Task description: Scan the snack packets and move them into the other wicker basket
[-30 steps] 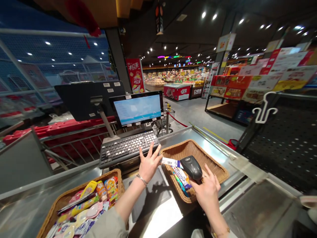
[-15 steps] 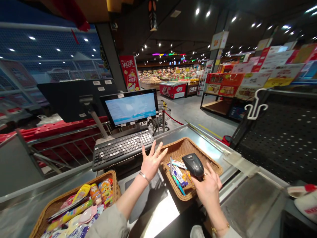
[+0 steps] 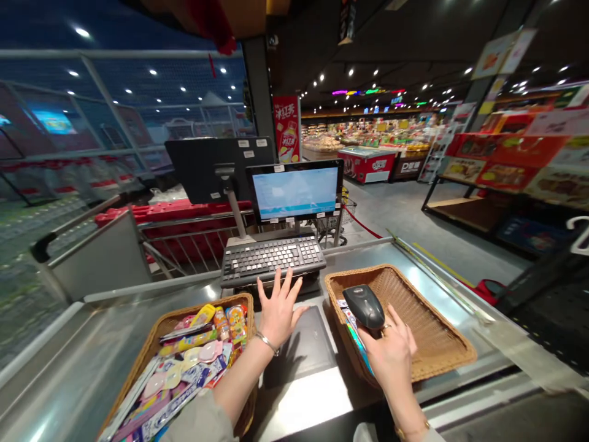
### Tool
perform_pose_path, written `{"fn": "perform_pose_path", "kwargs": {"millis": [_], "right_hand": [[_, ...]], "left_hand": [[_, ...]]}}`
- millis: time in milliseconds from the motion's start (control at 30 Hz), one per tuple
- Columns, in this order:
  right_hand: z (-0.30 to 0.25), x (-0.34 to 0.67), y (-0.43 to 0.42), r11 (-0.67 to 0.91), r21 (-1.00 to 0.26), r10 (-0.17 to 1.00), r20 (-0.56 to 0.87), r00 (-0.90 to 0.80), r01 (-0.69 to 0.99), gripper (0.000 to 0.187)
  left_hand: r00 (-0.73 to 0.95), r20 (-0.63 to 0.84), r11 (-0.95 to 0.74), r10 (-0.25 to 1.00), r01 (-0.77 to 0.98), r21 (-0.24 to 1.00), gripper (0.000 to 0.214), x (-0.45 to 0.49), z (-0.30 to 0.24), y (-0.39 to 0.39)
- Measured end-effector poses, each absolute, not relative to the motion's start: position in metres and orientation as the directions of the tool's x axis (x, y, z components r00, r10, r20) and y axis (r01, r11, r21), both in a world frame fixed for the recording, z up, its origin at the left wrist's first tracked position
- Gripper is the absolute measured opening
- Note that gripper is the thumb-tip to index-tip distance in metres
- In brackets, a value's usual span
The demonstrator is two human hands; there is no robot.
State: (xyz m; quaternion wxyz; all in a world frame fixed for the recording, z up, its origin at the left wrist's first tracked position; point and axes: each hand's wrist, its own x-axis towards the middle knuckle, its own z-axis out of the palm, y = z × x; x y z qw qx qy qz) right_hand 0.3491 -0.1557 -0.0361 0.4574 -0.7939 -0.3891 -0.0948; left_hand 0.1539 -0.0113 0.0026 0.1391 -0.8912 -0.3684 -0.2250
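My right hand [image 3: 390, 347] is wrapped round the handle of a black barcode scanner [image 3: 363, 305], held over the left part of a wicker basket [image 3: 427, 325]. Beneath the scanner, a few small packaged items [image 3: 353, 328] show inside that basket; the rest of them are hidden. My left hand [image 3: 277, 312] hovers with fingers spread, holding nothing, between the two baskets and just short of the keyboard [image 3: 271, 256]. To its left, a second wicker basket [image 3: 151, 336] is filled with several colourful snack packs [image 3: 184, 374].
Behind the keyboard stands a lit monitor [image 3: 297, 193], with a dark second screen [image 3: 197, 169] seen from its back. A metal counter [image 3: 69, 362] runs under both baskets. A black perforated panel rises at the right, with a white hook [image 3: 580, 236] on it.
The view has turned left, so the counter and baskets appear farther right. My left hand has moved left relative to the keyboard and right basket. The scanner now covers more of the items.
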Motion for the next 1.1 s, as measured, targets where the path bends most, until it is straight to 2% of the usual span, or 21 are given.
{"fn": "perform_pose_path", "kwargs": {"millis": [200,433,633,833,1100], "right_hand": [[-0.042,0.322,-0.134,-0.200,-0.617,0.585,0.549,0.598,0.762,0.036],[-0.048,0.290,-0.113,-0.104,-0.585,0.703,0.528,0.476,0.804,0.039],[-0.047,0.261,-0.101,-0.021,-0.607,0.769,0.497,0.401,0.794,0.035],[-0.044,0.237,-0.095,0.021,-0.641,0.809,0.461,0.364,0.767,0.032],[-0.046,0.215,-0.089,0.086,-0.616,0.840,0.467,0.276,0.783,0.029]], "left_hand": [[0.534,0.495,-0.588,0.685,0.807,-0.057,0.062,0.106,-0.005,-0.020],[0.418,0.492,-0.471,0.764,0.882,-0.017,0.064,0.054,-0.016,-0.030],[0.296,0.453,-0.327,0.841,0.945,-0.011,0.064,0.011,-0.025,-0.041],[0.188,0.432,-0.206,0.882,0.979,-0.006,0.059,-0.028,-0.031,-0.052],[0.109,0.417,-0.111,0.902,0.994,-0.018,0.059,-0.072,-0.045,-0.059]]}}
